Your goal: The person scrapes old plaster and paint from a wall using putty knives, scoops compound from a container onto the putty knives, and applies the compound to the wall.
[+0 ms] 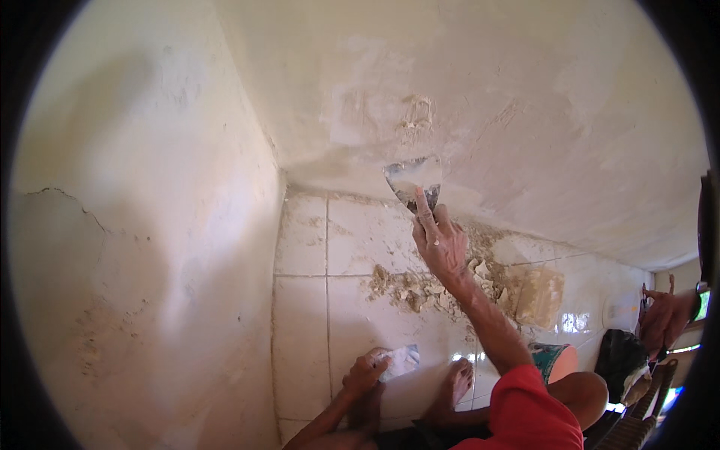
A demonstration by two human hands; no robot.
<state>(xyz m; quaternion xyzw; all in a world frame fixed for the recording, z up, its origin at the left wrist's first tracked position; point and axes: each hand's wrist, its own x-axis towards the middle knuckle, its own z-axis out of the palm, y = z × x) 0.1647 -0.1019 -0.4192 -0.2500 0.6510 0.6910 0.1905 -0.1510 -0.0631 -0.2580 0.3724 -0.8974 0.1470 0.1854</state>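
My right hand [442, 244] grips a putty knife [412, 176], with the index finger stretched along its triangular blade. The blade lies at the lower part of the facing wall [517, 157], just under a rough patch of fresh putty [417, 116]. Low above the floor tiles, my left hand [366, 371] is closed on a flat, grey-blue blade [400, 361] smeared with whitish paste. Its handle, if it has one, is hidden by the fingers.
Plaster rubble [427, 292] lies on the tiled floor [300, 330] below the wall. Farther right are a beige block [540, 298], a teal bucket [553, 361] by my knee and a black bag [622, 360]. Another person's arm [664, 319] shows at the right edge. The left wall has a crack [75, 201].
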